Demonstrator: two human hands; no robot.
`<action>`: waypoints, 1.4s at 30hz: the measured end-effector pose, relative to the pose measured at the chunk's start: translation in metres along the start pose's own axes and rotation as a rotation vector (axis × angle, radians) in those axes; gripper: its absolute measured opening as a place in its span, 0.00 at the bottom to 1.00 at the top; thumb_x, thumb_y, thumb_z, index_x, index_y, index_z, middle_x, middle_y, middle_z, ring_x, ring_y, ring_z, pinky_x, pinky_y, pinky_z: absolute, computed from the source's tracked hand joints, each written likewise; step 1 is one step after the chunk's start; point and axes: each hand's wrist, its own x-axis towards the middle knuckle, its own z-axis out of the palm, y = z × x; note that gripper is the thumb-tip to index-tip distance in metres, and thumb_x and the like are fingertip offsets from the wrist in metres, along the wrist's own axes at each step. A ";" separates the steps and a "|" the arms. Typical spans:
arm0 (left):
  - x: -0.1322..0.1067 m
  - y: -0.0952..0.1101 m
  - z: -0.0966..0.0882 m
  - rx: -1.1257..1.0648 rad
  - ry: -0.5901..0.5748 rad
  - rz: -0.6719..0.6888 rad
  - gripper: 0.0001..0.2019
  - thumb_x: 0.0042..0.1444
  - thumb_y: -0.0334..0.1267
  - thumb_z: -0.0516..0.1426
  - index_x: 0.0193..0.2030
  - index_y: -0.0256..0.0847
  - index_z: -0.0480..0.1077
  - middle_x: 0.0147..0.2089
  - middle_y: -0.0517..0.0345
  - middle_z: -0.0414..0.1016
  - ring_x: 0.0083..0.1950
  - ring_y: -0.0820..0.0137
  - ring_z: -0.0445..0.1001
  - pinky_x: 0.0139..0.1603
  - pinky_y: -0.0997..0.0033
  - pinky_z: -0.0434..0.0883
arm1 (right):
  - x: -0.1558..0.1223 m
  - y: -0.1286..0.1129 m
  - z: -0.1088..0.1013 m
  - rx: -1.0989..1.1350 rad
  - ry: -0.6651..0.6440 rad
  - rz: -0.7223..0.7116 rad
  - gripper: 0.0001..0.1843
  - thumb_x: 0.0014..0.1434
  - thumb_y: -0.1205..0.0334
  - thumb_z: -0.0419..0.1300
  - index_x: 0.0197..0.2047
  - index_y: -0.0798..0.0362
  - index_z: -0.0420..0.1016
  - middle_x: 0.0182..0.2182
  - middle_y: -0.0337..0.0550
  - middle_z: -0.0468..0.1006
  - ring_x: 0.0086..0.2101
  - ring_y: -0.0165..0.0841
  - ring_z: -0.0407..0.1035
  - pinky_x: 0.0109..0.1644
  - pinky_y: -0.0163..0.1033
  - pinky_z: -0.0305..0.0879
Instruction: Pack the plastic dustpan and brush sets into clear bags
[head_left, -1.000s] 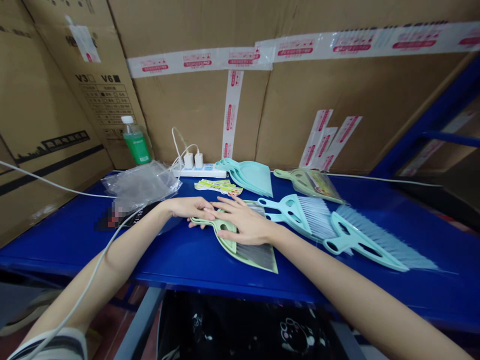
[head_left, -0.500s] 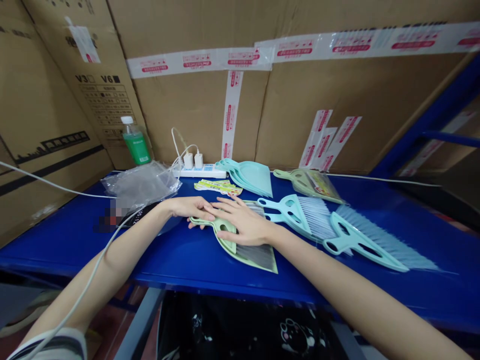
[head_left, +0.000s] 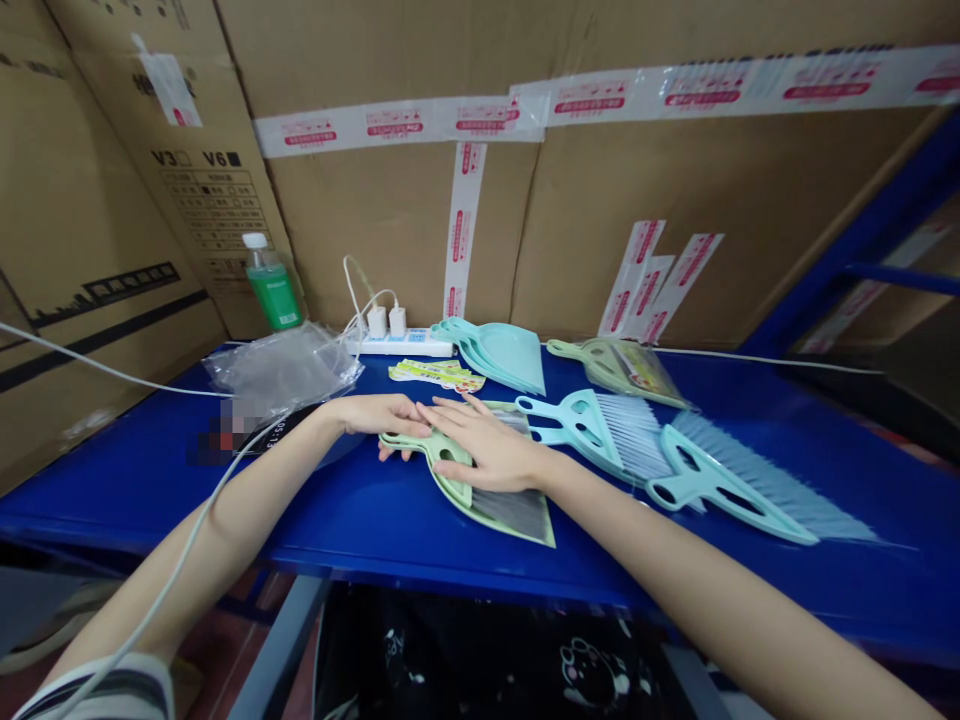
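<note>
A light green hand brush (head_left: 512,508) with grey bristles lies in a matching green dustpan (head_left: 457,501), handles together, on the blue table. My left hand (head_left: 384,416) grips their handle end, thumb above and fingertips showing underneath. My right hand (head_left: 487,447) lies open across the brush, fingers stretched towards the left hand and hiding part of it. Just right of it are light blue hand brushes, one (head_left: 577,425) lying nearer and another (head_left: 739,490) farther right. Behind them is a stack of light blue dustpans (head_left: 510,355).
A wrapped green dustpan set (head_left: 622,368) lies at the back right. Printed label cards (head_left: 435,374), a power strip (head_left: 405,343) with chargers, clear plastic bags (head_left: 281,370) and a green-filled bottle (head_left: 274,290) stand left and behind. A white cable (head_left: 187,560) hangs across my left arm. Cardboard walls (head_left: 375,210) enclose the back.
My left fingers and thumb have shifted very slightly on the handles. My right hand and the green set have hardly moved.
</note>
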 end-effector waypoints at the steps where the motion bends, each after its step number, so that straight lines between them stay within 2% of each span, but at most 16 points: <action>1: 0.000 0.000 0.000 0.000 -0.003 -0.002 0.24 0.54 0.57 0.57 0.31 0.33 0.72 0.19 0.61 0.71 0.14 0.81 0.61 0.14 0.83 0.59 | 0.000 0.000 0.000 -0.004 -0.007 0.005 0.40 0.64 0.43 0.45 0.69 0.61 0.43 0.66 0.54 0.50 0.65 0.43 0.39 0.67 0.59 0.28; 3: 0.000 0.000 0.000 0.005 -0.009 -0.001 0.24 0.54 0.57 0.57 0.31 0.33 0.72 0.19 0.61 0.71 0.14 0.82 0.61 0.15 0.84 0.59 | 0.000 0.000 0.000 -0.008 -0.018 0.010 0.41 0.63 0.43 0.45 0.69 0.63 0.43 0.66 0.56 0.49 0.66 0.43 0.39 0.67 0.59 0.28; 13: 0.000 -0.001 0.002 0.010 0.002 0.003 0.22 0.53 0.56 0.58 0.30 0.35 0.71 0.19 0.63 0.71 0.15 0.81 0.62 0.15 0.83 0.59 | -0.001 -0.002 -0.003 0.011 -0.038 0.007 0.40 0.63 0.43 0.46 0.69 0.60 0.45 0.66 0.53 0.48 0.66 0.43 0.38 0.67 0.59 0.30; 17: 0.000 -0.001 0.002 0.027 0.016 -0.001 0.22 0.53 0.56 0.58 0.30 0.35 0.71 0.19 0.63 0.70 0.15 0.81 0.61 0.14 0.83 0.58 | 0.000 -0.003 -0.003 0.013 -0.031 0.010 0.40 0.63 0.43 0.47 0.69 0.62 0.45 0.66 0.55 0.47 0.66 0.44 0.36 0.67 0.60 0.30; 22: 0.000 0.001 0.002 0.032 0.014 -0.005 0.22 0.52 0.57 0.58 0.29 0.35 0.70 0.19 0.63 0.70 0.15 0.81 0.61 0.15 0.83 0.59 | -0.002 -0.005 -0.005 -0.050 -0.028 0.012 0.40 0.64 0.43 0.45 0.69 0.63 0.44 0.66 0.55 0.48 0.66 0.43 0.36 0.67 0.58 0.31; 25: -0.001 0.003 0.002 0.017 0.011 -0.033 0.22 0.51 0.57 0.59 0.28 0.35 0.68 0.19 0.64 0.70 0.14 0.82 0.60 0.15 0.82 0.60 | -0.005 -0.001 -0.007 -0.160 0.006 0.056 0.37 0.65 0.44 0.45 0.68 0.63 0.49 0.65 0.56 0.52 0.65 0.44 0.41 0.67 0.56 0.38; 27: -0.003 0.006 0.002 0.010 -0.007 -0.056 0.21 0.51 0.56 0.59 0.29 0.36 0.68 0.19 0.65 0.70 0.14 0.81 0.60 0.15 0.82 0.60 | -0.006 0.003 -0.010 -0.257 0.066 0.102 0.31 0.66 0.48 0.46 0.65 0.60 0.57 0.63 0.56 0.60 0.63 0.45 0.49 0.65 0.55 0.44; 30: -0.007 0.009 0.002 0.016 -0.045 -0.073 0.19 0.53 0.54 0.59 0.31 0.36 0.68 0.20 0.64 0.71 0.14 0.81 0.61 0.15 0.82 0.61 | -0.008 0.007 -0.020 -0.386 0.122 0.167 0.20 0.65 0.60 0.49 0.58 0.56 0.68 0.54 0.53 0.71 0.56 0.44 0.61 0.59 0.52 0.55; 32: -0.009 0.011 0.002 0.027 -0.064 -0.077 0.19 0.54 0.53 0.58 0.31 0.36 0.68 0.21 0.63 0.72 0.14 0.81 0.62 0.15 0.82 0.60 | -0.009 0.008 -0.030 -0.446 0.099 0.233 0.18 0.63 0.67 0.50 0.54 0.55 0.72 0.49 0.51 0.75 0.51 0.43 0.66 0.54 0.49 0.61; 34: -0.010 0.012 0.002 0.032 -0.078 -0.077 0.19 0.56 0.54 0.57 0.31 0.36 0.68 0.22 0.62 0.73 0.14 0.81 0.62 0.15 0.83 0.60 | -0.011 0.007 -0.039 -0.495 0.051 0.297 0.16 0.61 0.70 0.52 0.50 0.56 0.74 0.45 0.52 0.77 0.48 0.43 0.68 0.50 0.47 0.63; 37: -0.009 0.010 0.002 0.023 -0.090 -0.059 0.18 0.58 0.53 0.55 0.32 0.37 0.68 0.22 0.62 0.73 0.14 0.82 0.61 0.15 0.83 0.59 | -0.013 0.006 -0.048 -0.529 -0.026 0.360 0.13 0.60 0.69 0.55 0.46 0.56 0.76 0.40 0.52 0.78 0.45 0.44 0.69 0.46 0.45 0.63; 42: -0.007 0.007 0.003 0.035 -0.062 -0.042 0.19 0.59 0.53 0.54 0.32 0.37 0.66 0.21 0.63 0.72 0.13 0.82 0.60 0.15 0.83 0.58 | -0.015 0.009 -0.054 -0.539 -0.080 0.437 0.12 0.61 0.71 0.53 0.39 0.54 0.77 0.37 0.47 0.79 0.41 0.40 0.72 0.40 0.39 0.62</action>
